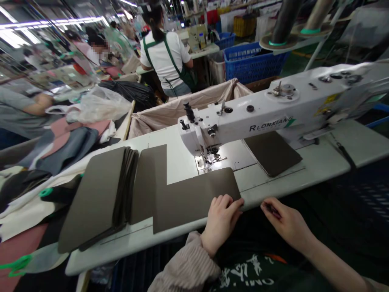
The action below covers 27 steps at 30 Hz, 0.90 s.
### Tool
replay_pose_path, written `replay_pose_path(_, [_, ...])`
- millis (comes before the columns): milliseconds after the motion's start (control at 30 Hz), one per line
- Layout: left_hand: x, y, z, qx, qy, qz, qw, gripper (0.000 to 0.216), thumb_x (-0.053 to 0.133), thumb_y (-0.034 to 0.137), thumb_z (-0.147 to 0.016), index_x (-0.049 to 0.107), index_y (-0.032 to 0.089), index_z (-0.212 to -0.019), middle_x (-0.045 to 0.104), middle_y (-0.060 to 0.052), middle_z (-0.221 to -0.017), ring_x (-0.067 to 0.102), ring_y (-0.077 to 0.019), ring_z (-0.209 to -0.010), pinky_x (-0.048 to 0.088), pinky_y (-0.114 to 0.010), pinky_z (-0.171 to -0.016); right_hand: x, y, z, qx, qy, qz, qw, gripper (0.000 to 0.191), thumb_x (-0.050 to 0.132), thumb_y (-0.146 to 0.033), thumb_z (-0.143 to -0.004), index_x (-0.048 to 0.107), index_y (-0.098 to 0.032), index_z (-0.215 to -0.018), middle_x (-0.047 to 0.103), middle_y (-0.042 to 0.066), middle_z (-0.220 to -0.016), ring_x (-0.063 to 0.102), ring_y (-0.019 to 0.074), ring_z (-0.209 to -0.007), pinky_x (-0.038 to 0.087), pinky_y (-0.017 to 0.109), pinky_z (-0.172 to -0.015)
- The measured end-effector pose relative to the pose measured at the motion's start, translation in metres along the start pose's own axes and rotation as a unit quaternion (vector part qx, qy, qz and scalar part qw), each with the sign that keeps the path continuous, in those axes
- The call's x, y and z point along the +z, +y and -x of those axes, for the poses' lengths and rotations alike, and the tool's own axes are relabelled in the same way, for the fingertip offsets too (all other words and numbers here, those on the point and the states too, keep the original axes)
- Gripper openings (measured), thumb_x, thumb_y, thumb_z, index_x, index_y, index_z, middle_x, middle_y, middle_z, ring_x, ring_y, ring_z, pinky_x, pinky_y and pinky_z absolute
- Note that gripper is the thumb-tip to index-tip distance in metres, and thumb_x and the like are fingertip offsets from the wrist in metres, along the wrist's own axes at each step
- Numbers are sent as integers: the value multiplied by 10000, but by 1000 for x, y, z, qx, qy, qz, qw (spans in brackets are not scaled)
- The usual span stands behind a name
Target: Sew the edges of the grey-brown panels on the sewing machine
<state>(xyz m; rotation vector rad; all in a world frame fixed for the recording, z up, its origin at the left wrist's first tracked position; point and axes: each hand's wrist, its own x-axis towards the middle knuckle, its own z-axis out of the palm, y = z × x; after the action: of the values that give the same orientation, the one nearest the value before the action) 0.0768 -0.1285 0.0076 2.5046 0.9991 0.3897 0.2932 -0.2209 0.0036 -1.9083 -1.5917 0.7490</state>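
My left hand (221, 221) rests at the table's front edge, its curled fingers pinching the near right corner of a dark brown leather-like panel (194, 196) that lies flat in front of the sewing machine needle (212, 156). My right hand (287, 223) hovers just off the table edge to the right, fingers pinched together around a small dark object I cannot identify. The white sewing machine (273, 113) stretches across the table behind both hands.
A stack of brown panels (100, 194) sits at the left of the white table (319, 162); another panel (272, 152) lies right of the needle. Fabric piles and a plastic bag lie far left. A person in a white shirt (165, 54) works ahead near blue baskets (252, 59).
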Motion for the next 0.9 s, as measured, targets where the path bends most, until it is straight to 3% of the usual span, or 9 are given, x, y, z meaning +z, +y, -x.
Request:
replay_pose_path(100, [9, 2, 1, 0, 30, -9, 1000, 166, 559, 280, -971, 673, 301, -1090, 593, -27, -857, 524, -201, -817, 395, -361, -712, 4, -2, 3, -4, -12, 22, 1000, 199, 460, -443, -966, 542, -264, -996, 652, -20, -760, 639, 171, -666, 475, 283, -611])
replay_pose_path(200, [11, 1, 2, -13, 59, 22, 998, 148, 552, 321, -978, 688, 277, -1019, 618, -28, -846, 533, -194, -811, 386, -362, -716, 9, -5, 2, -19, -17, 20, 999, 199, 420, -411, -984, 529, -261, -1055, 671, -6, -833, 658, 175, -714, 478, 287, -620])
replay_pose_path(333, [7, -1, 3, -18, 51, 74, 996, 141, 543, 298, -984, 650, 233, -918, 637, -26, -877, 556, -192, -842, 412, -359, -762, 14, -8, 1, -24, -12, 34, 999, 204, 392, -401, -993, 532, -253, -985, 646, -7, -764, 643, 180, -662, 449, 294, -579])
replay_pose_path(500, [1, -4, 6, -7, 15, 82, 996, 67, 556, 267, -971, 595, 213, -968, 629, -37, -964, 557, -206, -906, 435, -364, -814, 21, -13, 2, -47, -52, 81, 994, 180, 400, -358, -997, 533, -240, -968, 647, -1, -780, 636, 189, -678, 420, 299, -597])
replay_pose_path(600, [2, -3, 6, 5, 17, 46, 999, 138, 613, 270, -938, 591, 215, -1062, 625, -50, -1013, 547, -219, -929, 438, -372, -813, 26, -16, 2, -52, -59, 119, 990, 192, 395, -352, -1000, 525, -234, -921, 643, 3, -785, 625, 193, -664, 382, 301, -577])
replay_pose_path(900, [5, -2, 7, 2, 38, 70, 997, 55, 525, 191, -973, 576, 206, -958, 608, -43, -959, 539, -206, -912, 433, -370, -845, 31, -17, 6, -50, -52, 132, 989, 187, 390, -346, -1006, 520, -231, -935, 639, 0, -783, 607, 179, -647, 347, 294, -566])
